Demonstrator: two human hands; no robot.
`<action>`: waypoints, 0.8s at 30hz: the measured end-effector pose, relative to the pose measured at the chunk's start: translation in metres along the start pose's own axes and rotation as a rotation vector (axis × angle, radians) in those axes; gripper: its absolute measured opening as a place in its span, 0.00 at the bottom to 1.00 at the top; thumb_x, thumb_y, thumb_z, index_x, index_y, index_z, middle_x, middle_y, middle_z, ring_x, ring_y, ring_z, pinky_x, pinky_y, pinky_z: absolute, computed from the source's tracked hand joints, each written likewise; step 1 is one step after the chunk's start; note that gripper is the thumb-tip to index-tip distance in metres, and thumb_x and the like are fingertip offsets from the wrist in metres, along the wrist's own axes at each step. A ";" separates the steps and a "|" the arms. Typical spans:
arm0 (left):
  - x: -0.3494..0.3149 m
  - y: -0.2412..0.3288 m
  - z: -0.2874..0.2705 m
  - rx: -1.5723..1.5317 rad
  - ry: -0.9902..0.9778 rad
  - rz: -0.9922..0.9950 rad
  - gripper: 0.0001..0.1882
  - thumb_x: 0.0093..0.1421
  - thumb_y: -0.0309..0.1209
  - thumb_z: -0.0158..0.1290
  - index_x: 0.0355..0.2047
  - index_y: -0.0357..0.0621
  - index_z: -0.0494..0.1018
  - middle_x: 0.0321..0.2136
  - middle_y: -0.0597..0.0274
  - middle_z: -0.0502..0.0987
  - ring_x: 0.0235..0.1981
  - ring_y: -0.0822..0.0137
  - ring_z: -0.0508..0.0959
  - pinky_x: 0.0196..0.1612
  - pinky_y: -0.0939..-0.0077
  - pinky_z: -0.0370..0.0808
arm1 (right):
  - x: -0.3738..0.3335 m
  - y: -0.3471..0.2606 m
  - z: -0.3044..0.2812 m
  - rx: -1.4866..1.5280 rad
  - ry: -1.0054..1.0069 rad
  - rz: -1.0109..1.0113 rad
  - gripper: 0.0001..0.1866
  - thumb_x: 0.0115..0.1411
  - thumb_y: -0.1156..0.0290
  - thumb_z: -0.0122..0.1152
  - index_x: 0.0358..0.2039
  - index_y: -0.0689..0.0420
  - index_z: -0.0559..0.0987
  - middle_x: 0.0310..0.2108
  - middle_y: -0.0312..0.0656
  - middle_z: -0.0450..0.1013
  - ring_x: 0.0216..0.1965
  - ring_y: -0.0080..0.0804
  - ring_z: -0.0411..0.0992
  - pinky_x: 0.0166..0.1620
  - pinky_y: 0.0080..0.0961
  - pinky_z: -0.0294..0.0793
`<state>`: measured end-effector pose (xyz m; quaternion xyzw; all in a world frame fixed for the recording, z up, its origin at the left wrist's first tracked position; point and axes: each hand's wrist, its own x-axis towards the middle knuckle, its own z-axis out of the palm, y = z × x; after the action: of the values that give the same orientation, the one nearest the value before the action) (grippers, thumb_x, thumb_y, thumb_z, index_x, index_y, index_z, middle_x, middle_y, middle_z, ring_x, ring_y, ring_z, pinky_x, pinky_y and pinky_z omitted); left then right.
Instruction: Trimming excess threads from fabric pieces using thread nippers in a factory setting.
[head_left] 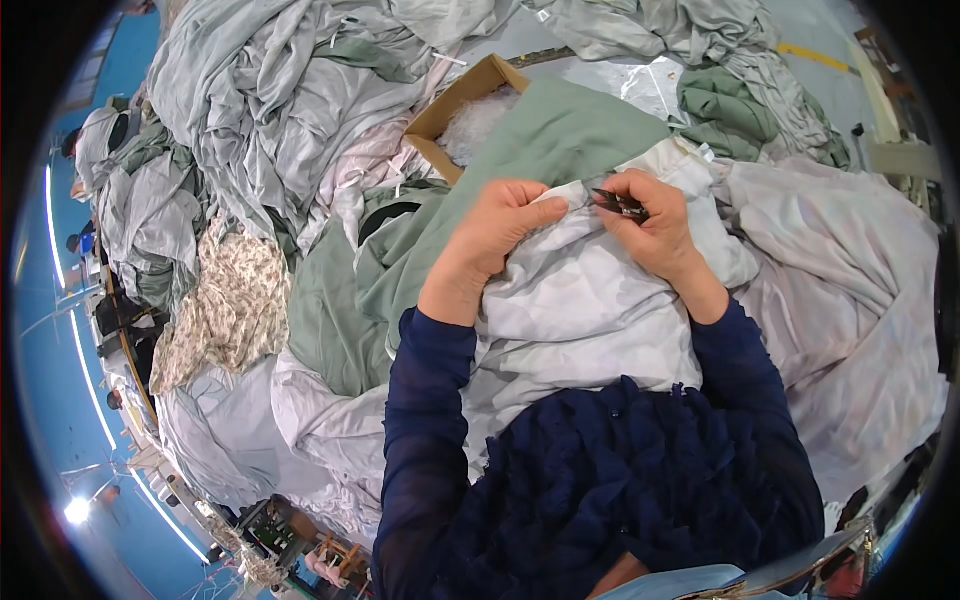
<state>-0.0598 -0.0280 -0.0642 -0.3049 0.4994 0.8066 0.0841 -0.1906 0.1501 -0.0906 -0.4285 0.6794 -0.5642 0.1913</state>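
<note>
My left hand (508,222) pinches the upper edge of a pale, faintly patterned cloth (590,300) that lies across my lap. Close by on the right, my right hand (648,222) is closed around small dark thread snips (622,205), their tips pointing left toward the pinched edge. Whether the blades touch the cloth I cannot tell. A plain sage-green fabric (570,125) spreads just beyond both hands and continues down to the left of the pale cloth.
An open cardboard box (430,125) with clear plastic in it stands beyond the green fabric. Heaped grey-white cloth (280,110) rises at the far left, beside a floral piece (228,305). More pale fabric (840,300) lies at the right, and a green bundle (725,105) behind it.
</note>
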 end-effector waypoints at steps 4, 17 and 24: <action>-0.003 -0.006 -0.006 -0.053 -0.032 0.014 0.10 0.60 0.29 0.58 0.37 0.34 0.78 0.29 0.65 0.80 0.26 0.80 0.76 0.29 0.85 0.72 | 0.003 -0.006 0.002 0.001 -0.084 -0.045 0.10 0.46 0.80 0.68 0.32 0.61 0.79 0.26 0.36 0.74 0.23 0.21 0.69 0.26 0.19 0.66; -0.011 -0.010 0.009 0.146 0.019 0.165 0.08 0.60 0.30 0.57 0.31 0.37 0.78 0.23 0.78 0.73 0.23 0.86 0.66 0.24 0.87 0.62 | 0.003 -0.005 0.003 0.081 -0.126 0.046 0.06 0.49 0.80 0.65 0.27 0.60 0.77 0.22 0.31 0.71 0.23 0.15 0.66 0.25 0.16 0.62; -0.010 -0.015 0.003 0.041 0.036 0.175 0.09 0.62 0.31 0.56 0.34 0.36 0.79 0.25 0.73 0.77 0.24 0.84 0.71 0.26 0.88 0.67 | -0.001 0.002 -0.011 0.346 -0.083 0.269 0.03 0.54 0.79 0.62 0.27 0.60 0.76 0.25 0.26 0.71 0.25 0.10 0.63 0.28 0.11 0.60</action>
<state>-0.0459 -0.0161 -0.0689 -0.2729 0.5419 0.7948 0.0103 -0.1992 0.1581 -0.0897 -0.3175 0.6151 -0.6236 0.3632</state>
